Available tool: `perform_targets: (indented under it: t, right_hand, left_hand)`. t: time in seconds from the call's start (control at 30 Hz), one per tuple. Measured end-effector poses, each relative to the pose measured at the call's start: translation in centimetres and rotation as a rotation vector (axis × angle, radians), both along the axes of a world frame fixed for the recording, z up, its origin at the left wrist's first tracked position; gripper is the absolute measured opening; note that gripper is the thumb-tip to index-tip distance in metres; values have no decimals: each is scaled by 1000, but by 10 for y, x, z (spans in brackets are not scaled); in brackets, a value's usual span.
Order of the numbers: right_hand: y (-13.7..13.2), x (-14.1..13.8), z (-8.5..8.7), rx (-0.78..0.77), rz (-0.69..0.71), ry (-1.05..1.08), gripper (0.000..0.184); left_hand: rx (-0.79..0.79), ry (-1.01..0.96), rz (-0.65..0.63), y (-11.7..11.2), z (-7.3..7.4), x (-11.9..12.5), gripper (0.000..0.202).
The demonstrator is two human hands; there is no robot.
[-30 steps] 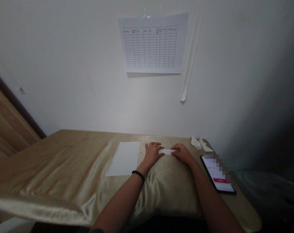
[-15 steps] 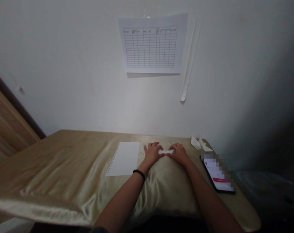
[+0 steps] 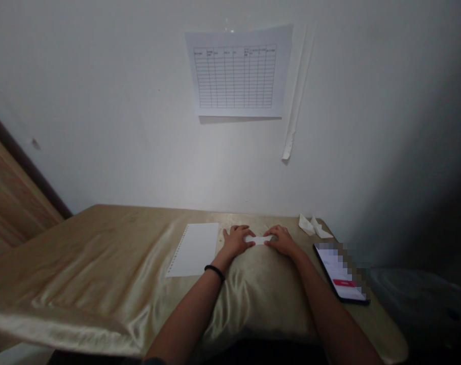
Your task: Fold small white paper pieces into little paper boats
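A small folded strip of white paper lies on the gold satin cloth that covers the table. My left hand, with a black band at the wrist, presses its fingertips on the strip's left end. On the strip's right end rest the fingertips of my right hand. Both hands are curled, fingers pressed down on the paper. A larger white sheet with punched holes along its left edge lies flat just left of my left hand.
A lit phone lies at the right edge of the table. Two small folded white paper shapes sit at the far right corner. A printed table sheet hangs on the white wall. A wooden panel stands at left.
My hands have drawn closer together on the strip and shifted slightly; less of the strip shows between them. The view has tilted a little.
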State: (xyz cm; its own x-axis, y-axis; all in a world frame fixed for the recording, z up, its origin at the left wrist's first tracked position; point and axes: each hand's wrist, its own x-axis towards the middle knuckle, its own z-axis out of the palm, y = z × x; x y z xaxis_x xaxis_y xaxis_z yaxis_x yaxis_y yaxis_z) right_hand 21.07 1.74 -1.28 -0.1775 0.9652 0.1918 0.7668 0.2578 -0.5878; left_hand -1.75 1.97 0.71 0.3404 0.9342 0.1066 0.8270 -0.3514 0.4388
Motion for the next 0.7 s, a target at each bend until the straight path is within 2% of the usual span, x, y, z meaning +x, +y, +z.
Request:
perform_targets:
  t: [0.13,0.3,0.57,0.7]
  right_hand:
    - [1,2,0,-9,-5,15,29]
    - [2,2,-2,-8,-11,17,29]
    - [7,6,-2,-12,-28,12,27]
    - [11,8,-3,1,-43,-11,31]
  left_hand:
    - [-25,25,-6,3,1,-7,30]
    - [-64,43,-93,10,3,-21,34]
    - [-7,8,-107,23,-9,-29,27]
    - [11,15,-101,25,-9,-30,26]
